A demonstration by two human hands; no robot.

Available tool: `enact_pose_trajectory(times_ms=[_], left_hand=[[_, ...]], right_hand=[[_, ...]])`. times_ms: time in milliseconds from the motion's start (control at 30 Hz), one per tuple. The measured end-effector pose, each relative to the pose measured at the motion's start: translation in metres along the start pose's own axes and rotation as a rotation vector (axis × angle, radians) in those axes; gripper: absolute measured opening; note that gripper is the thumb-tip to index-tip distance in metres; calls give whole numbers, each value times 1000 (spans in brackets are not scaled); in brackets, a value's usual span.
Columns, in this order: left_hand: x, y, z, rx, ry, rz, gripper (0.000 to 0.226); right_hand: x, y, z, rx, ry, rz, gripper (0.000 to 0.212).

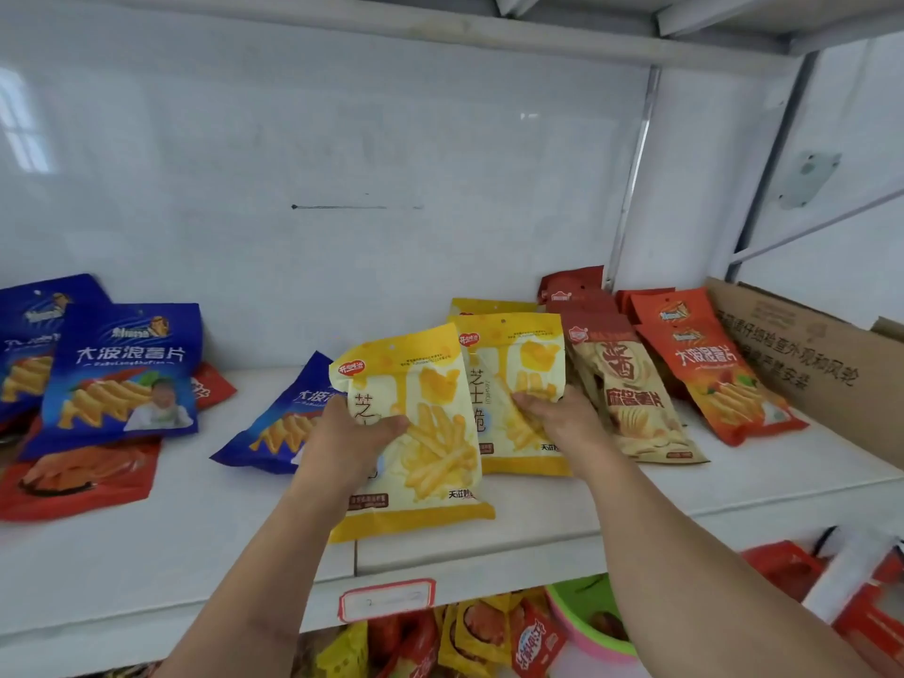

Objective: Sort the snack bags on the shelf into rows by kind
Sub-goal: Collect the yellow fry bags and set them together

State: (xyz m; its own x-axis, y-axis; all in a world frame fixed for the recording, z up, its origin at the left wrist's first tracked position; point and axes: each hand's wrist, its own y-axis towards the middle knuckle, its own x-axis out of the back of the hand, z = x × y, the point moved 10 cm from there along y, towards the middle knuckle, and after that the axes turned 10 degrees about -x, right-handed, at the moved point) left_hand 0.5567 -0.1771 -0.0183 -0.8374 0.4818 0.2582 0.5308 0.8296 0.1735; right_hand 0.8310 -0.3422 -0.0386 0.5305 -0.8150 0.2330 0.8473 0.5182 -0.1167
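A white shelf board (205, 530) runs across a glossy white back panel, with the underside of another white shelf overhead and a brown cardboard box (802, 354) with printed characters at the far right. The left hand (352, 440) grasps a yellow-and-cream plastic snack bag printed with fries (430, 433), thumb across its front and fingers behind, holding it tilted above the near edge of the shelf near the middle. Just to its right, the right hand (562, 415) rests on a second yellow fries bag (518, 384) of the same kind, fingers spread over its lower front; whether it pinches the bag or only presses on it cannot be told. Another yellow bag top shows behind that one. Further right lie a tan-and-red crisp bag (631, 393) and then orange-red wavy-crisp bags (709, 374), overlapping in a row that leans toward the back panel, with more dark red bags behind them. To the left of the held bag a blue wavy-crisp bag (279, 423) lies flat on the shelf, partly hidden by the left hand. At the far left two more blue bags (122, 374) stand leaning, overlapping each other, on top of a flat red bag (78, 477), and a small red bag corner (213, 386) pokes out behind them. A red-framed price label (386, 599) hangs on the shelf's front edge, and mixed yellow and red packets (479, 633) fill the lower shelf.
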Motion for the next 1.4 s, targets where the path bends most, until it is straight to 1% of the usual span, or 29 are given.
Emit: enact_pose_trajectory(times_ms=[100,133,200,233,333,367,467,533,633,700,767,867,1000,1167,1400], left_hand=[[-24,-6,-5,-17,22,11,26],[-32,-7,-5,-20,32,18,28],[-47,-7,-2,-3,33,18,33],[-54,-7,0,13,32,13,34],[-73,-6,-1,19,33,6,28],[-79,-5,-2,19,24,-3,28],[-95,-2,-3,40,28,-37,43],[-104,2,-4,38,68,-61,50],[-114,8,-9,8,159,-66,53],[-121,13,-13,-26,232,-52,61],[-128,19,-16,-60,262,-39,73],[-133,24,-17,-82,259,-54,82],[-140,31,-14,-92,274,-71,80],[-148,47,-16,-108,307,-84,78],[-155,62,-12,-84,311,-123,78]], right_hand=[[9,11,1,64,-66,-28,33],[11,14,2,79,-93,-34,38],[12,21,-2,81,-132,-40,55],[13,26,-5,73,-145,-41,59],[17,31,0,89,-149,-56,54],[18,30,3,86,-158,-65,58],[21,32,7,61,-190,-74,77],[18,31,8,40,-177,-28,83],[9,29,7,40,-103,76,80],[5,28,7,47,-86,117,80],[1,31,8,48,-111,134,82],[0,38,9,58,-167,110,82],[-1,50,11,83,-173,102,73],[-4,68,16,106,-187,89,69],[-7,86,19,99,-190,93,67]])
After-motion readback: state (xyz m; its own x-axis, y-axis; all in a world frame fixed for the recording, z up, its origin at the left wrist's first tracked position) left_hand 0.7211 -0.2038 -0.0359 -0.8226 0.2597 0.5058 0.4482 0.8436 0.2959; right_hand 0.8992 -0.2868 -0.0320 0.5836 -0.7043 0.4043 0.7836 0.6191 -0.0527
